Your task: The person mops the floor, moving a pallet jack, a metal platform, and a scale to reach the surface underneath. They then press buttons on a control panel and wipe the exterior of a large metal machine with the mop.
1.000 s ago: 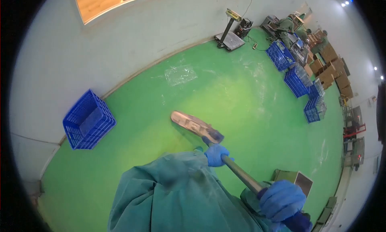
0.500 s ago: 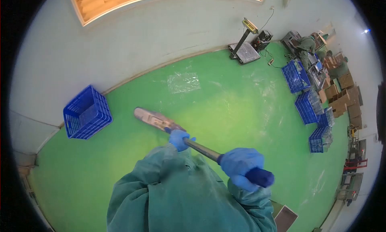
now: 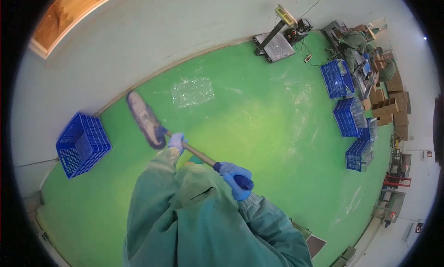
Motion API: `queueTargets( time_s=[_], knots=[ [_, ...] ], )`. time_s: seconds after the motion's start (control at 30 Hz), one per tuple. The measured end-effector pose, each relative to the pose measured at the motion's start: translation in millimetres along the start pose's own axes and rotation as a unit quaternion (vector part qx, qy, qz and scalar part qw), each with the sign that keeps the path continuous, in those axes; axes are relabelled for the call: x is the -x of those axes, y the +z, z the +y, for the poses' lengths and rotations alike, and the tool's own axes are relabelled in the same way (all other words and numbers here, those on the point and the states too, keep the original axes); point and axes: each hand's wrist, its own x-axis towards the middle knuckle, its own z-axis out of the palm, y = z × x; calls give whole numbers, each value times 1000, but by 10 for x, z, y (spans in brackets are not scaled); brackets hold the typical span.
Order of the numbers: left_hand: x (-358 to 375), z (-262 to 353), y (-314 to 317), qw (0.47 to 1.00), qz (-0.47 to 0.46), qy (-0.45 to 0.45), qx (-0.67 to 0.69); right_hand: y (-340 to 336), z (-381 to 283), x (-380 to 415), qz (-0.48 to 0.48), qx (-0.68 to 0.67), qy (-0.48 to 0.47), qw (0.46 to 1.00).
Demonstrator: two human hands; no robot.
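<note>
A long mop with a greyish, dirty flat head (image 3: 146, 120) lies on the green floor (image 3: 268, 114), the head turned toward the wall. My left hand (image 3: 176, 141), in a blue glove, is closed around the pole just behind the mop head. Higher up, my right hand (image 3: 236, 179), gloved too, grips the pole at its dark blue end. Both sleeves are green. A clear plastic sheet (image 3: 193, 92) lies flat on the floor beyond the mop, not touched by it.
An empty blue crate (image 3: 83, 145) stands by the left wall. A platform scale (image 3: 274, 46) and black speakers (image 3: 297, 32) are at the far wall. On the right are blue crates (image 3: 337, 79), cardboard boxes (image 3: 385, 110) and people in green (image 3: 354, 42).
The mop head has moved left and toward the wall and now points more steeply. Both hands have shifted left, my right hand the most. The camera view has turned.
</note>
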Motion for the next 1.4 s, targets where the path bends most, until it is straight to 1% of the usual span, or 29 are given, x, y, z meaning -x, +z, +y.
queueTargets(
  time_s=[0.07, 0.1, 0.17, 0.2, 0.27, 0.3, 0.37, 0.4, 0.43, 0.47, 0.53, 0.6, 0.63, 0.7, 0.8, 0.87, 0.9, 0.93, 1.0, 1.03, 1.1, 1.13, 1.17, 1.2, 1.23, 1.27, 1.3, 1.37, 1.4],
  knots=[
    [-360, 386, 177, 998, 12, 53, 15, -266, -80, 14, 111, -33, 37, 993],
    [-492, 596, 253, 996, 20, 80, 14, -381, -90, 28, 109, -31, 42, 993],
    [-775, 1105, 415, 993, -38, 105, -41, -632, -93, 33, 177, -37, -114, 977],
    [-876, 1311, 593, 989, -29, 142, -23, -786, -88, 108, 173, -39, -110, 978],
    [-1028, 1781, 918, 977, -35, 209, -14, -1112, -80, 306, 328, 43, -33, 943],
    [-1055, 2049, 1068, 969, -51, 240, -21, -1215, -106, 382, 334, 44, -30, 941],
    [-1100, 2645, 1460, 953, -140, 260, -73, -1459, -213, 547, 442, 104, -26, 891],
    [-1049, 2943, 1669, 950, -145, 268, -69, -1688, -159, 736, 450, 108, -26, 886],
    [-958, 3238, 1891, 948, -136, 287, -12, -1984, -45, 972, 485, 88, -81, 867],
    [-851, 3523, 2106, 942, -129, 306, 46, -2005, -284, 946, 529, 97, -72, 840],
    [-546, 4190, 2345, 923, -195, 331, 34, -2235, -566, 1058, 581, 111, -63, 804],
    [-346, 4836, 2615, 898, -253, 360, 13, -2630, -657, 1384, 539, 83, -199, 814],
    [-162, 5078, 2775, 880, -296, 372, 18, -2738, -725, 1530, 604, 128, -152, 771],
    [112, 5542, 3043, 856, -338, 391, 17, -2944, -866, 1642, 620, 145, -150, 756],
    [618, 6025, 3449, 865, -299, 403, -37, -3173, -971, 1728, 637, 193, -102, 739],
    [846, 6220, 3765, 858, -478, 187, 14, -3447, -635, 1849, 612, 309, -106, 720],
    [995, 6137, 3756, 855, -482, 192, 3, -3574, -402, 1901, 598, 364, -108, 706],
    [1136, 5963, 3692, 829, -441, 339, 59, -3693, -172, 1939, 583, 417, -110, 689],
    [1000, 5962, 3247, 741, -481, 467, 29, -3918, 148, 1866, 554, 480, -108, 671],
    [923, 5992, 2996, 689, -567, 447, -60, -4019, 257, 1796, 544, 492, -102, 672],
    [579, 5638, 3129, 652, -622, 420, -104, -4450, 445, 1615, 518, 502, -78, 688],
    [305, 5398, 3082, 696, -615, 352, -117, -4740, 648, 1581, 499, 535, -69, 678],
    [-67, 5144, 2909, 753, -551, 348, -89, -5107, 912, 1562, 472, 574, -101, 661],
    [-449, 4692, 3078, 812, -441, 367, -109, -5496, 1272, 1576, 496, 212, -143, 830],
    [-823, 4419, 2772, 870, -402, 271, -93, -5882, 1642, 1601, 524, -197, -233, 796],
    [-1193, 4154, 2450, 921, -349, 166, -55, -6239, 1635, 1624, 571, -273, -210, 745],
    [-1561, 3886, 2126, 956, -285, 69, -4, -6387, 1024, 1511, 502, -169, -279, 801],
    [-2313, 2519, 1842, 985, -168, 31, 3, -6713, 681, 1640, 682, 134, -208, 688],
    [-2245, 2724, 1165, 988, -150, -31, 24, -6707, 603, 1752, 707, 180, -197, 655]
  ],
)
